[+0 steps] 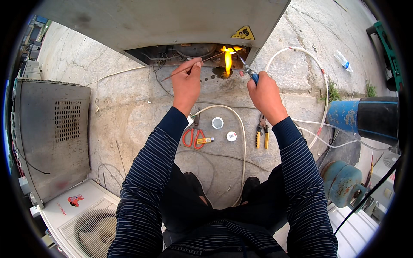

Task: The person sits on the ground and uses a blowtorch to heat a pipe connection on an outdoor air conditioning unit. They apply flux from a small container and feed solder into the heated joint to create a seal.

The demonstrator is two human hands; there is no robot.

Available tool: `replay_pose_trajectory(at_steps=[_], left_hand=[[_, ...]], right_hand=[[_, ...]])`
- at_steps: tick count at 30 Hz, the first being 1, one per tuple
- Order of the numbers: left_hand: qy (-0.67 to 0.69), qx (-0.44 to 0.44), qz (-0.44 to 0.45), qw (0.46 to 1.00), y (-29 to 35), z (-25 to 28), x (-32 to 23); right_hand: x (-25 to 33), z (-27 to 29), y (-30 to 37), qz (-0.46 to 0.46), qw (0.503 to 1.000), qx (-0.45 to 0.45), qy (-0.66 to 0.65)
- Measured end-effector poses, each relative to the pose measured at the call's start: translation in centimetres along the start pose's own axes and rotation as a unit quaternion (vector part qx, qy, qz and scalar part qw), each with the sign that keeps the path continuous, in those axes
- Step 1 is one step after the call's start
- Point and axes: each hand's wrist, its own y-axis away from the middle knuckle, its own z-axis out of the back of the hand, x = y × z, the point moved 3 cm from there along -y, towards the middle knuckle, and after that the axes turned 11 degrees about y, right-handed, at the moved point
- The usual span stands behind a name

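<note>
My left hand (187,88) pinches a thin brazing rod (210,58), its far end reaching up to a yellow flame (228,64). In my right hand (267,96) is the blue handle of a gas torch (254,77), its nozzle pointing into the low opening of a grey metal cabinet (163,21). Inside that opening a dark rounded compressor (195,50) and thin pipes show; the glare hides the heated spot. Below my hands lie red-handled scissors (188,138), a small yellow item (205,140), a round tin (217,123), a round white disc (231,136) and yellow-handled pliers (258,136).
A pale hose (323,81) loops over the concrete at right, near a plastic bottle (343,61). Blue-and-black cylinder (344,116) and rusty blue gas tank (342,178) stand at right. At left are a metal casing (47,159) and a white outdoor unit (69,206).
</note>
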Motion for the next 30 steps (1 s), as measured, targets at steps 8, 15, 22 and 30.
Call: replay_pose_trajectory(at_steps=[8, 15, 22, 30], left_hand=[[0.003, -0.004, 0.005, 1.0, 0.2, -0.2, -0.3], [0.037, 0.002, 0.022, 0.999, 0.3, -0.8, -0.8], [0.051, -0.054, -0.032, 0.997, 2.0, -0.6, -2.3], [0.053, -0.09, -0.01, 0.994, 2.2, 0.2, -2.3]], right_hand=[[-0.1, -0.1, 0.0, 0.003, 1.0, -0.001, -0.003], [0.1, 0.2, 0.0, -0.007, 1.0, -0.003, -0.007], [0.0, 0.5, -0.2, -0.002, 1.0, -0.017, -0.017], [0.0, 0.3, -0.2, -0.009, 1.0, 0.015, -0.004]])
